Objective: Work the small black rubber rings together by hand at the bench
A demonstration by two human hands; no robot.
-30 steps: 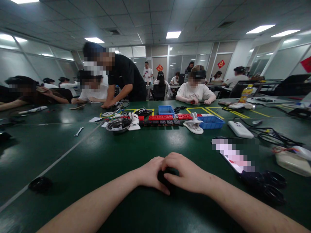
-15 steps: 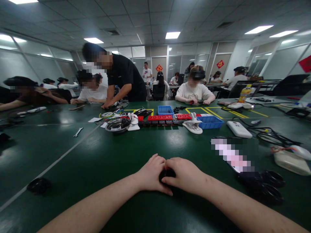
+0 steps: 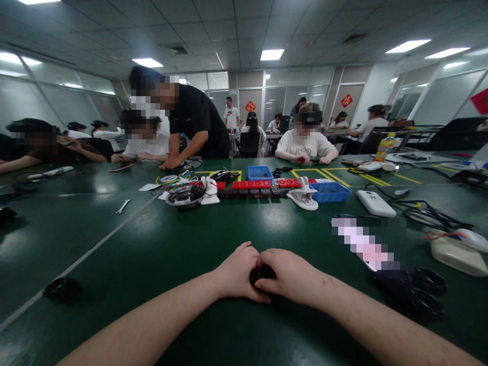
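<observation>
The black piece point(image 3: 262, 275) is toward the tabletop's point(image 3: 171, 244) near edge, gripped between the curled left hand point(image 3: 237, 273) and right hand point(image 3: 295, 273). The right hand has just lowered slightly, wrapping it closer. A wrench point(image 3: 123, 206) lies farther off, leftward.

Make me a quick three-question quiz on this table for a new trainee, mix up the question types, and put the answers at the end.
1. True or false: the left hand and the right hand are both at the same black object.
2. Which thing is right beside the blue tray on the right?
A) the drink bottle
B) the white clamp
C) the spread of loose cables
3. Fill in the blank: from the wearer's view, the wrench lies to the ____ of the round bowl.

Key: 1 true; 2 B; 3 left.
</observation>
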